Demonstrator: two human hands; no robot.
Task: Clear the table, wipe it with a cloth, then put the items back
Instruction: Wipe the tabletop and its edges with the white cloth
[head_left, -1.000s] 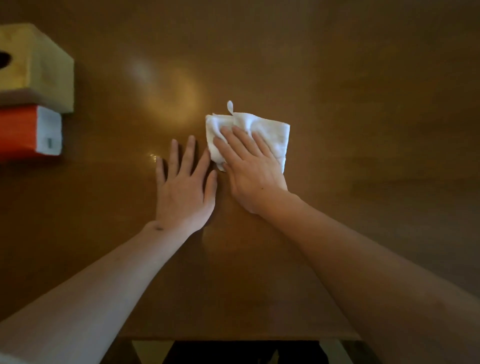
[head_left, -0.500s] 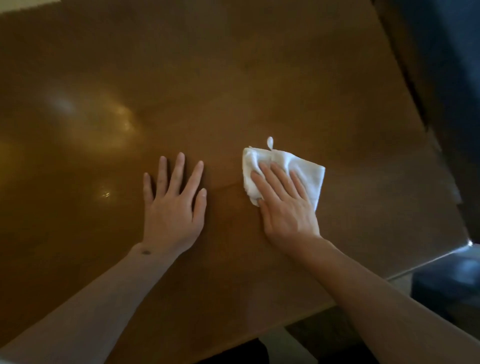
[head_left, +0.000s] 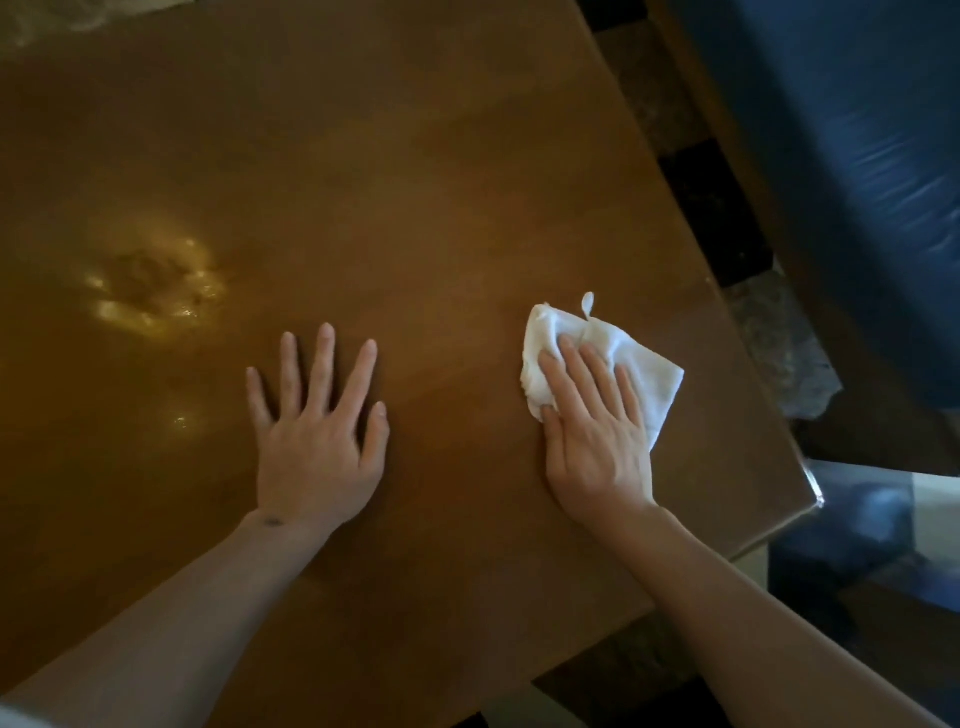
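Note:
A folded white cloth (head_left: 655, 375) lies on the brown wooden table (head_left: 415, 182), near its right edge. My right hand (head_left: 595, 434) presses flat on top of the cloth, fingers together, covering its lower left part. My left hand (head_left: 319, 431) rests flat on the bare wood to the left, fingers spread, holding nothing. A small loop sticks up from the cloth's far edge.
A glossy patch (head_left: 156, 288) reflects light on the table's left. The table's right edge (head_left: 727, 270) runs diagonally, with a corner (head_left: 815, 501) at the lower right. Beyond it stand a blue upholstered seat (head_left: 857, 156) and a dark patterned floor (head_left: 696, 176).
My right hand has slid the cloth to the right, away from my left hand. The view has swung right: the boxes at the left are out of sight and the table's right edge shows.

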